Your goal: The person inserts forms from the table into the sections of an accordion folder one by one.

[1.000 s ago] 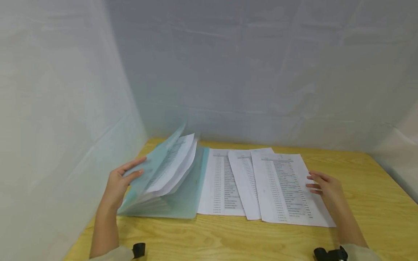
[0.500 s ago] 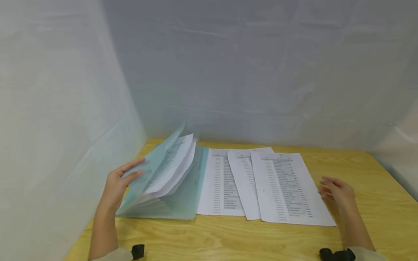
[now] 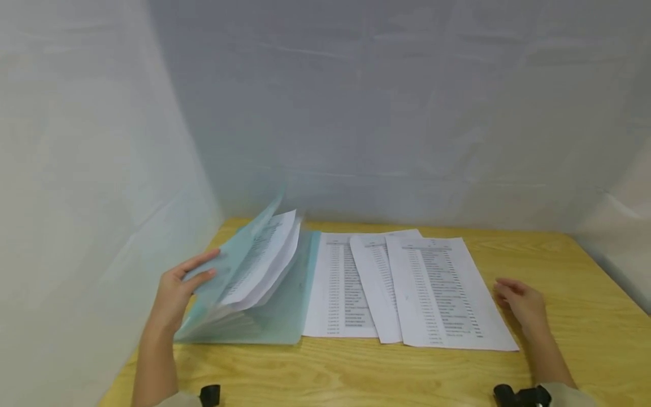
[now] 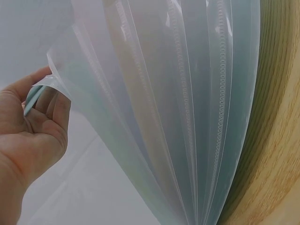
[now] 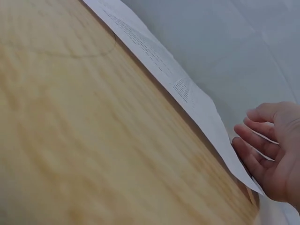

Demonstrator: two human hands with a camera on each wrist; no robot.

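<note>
Propping the display book's [image 3: 264,294] sleeves up, the left hand [image 3: 175,294] pinches them, while the right hand [image 3: 524,305] rests relaxed beside the nearest printed sheet [image 3: 442,291].

On the table [image 3: 559,265], the folder [image 3: 264,299] lies left of three overlapping sheets [image 3: 437,288]. The left hand [image 3: 175,291] holds its raised cover; the right hand [image 3: 524,305] rests just right of the sheets.

pale teal translucent folder [image 3: 264,299], white sheets [image 3: 437,294] with black print, yellow wood-grain table [image 3: 569,265].

Office desk [image 3: 356,367], white-screened, printed sheets [image 3: 442,291]
</note>
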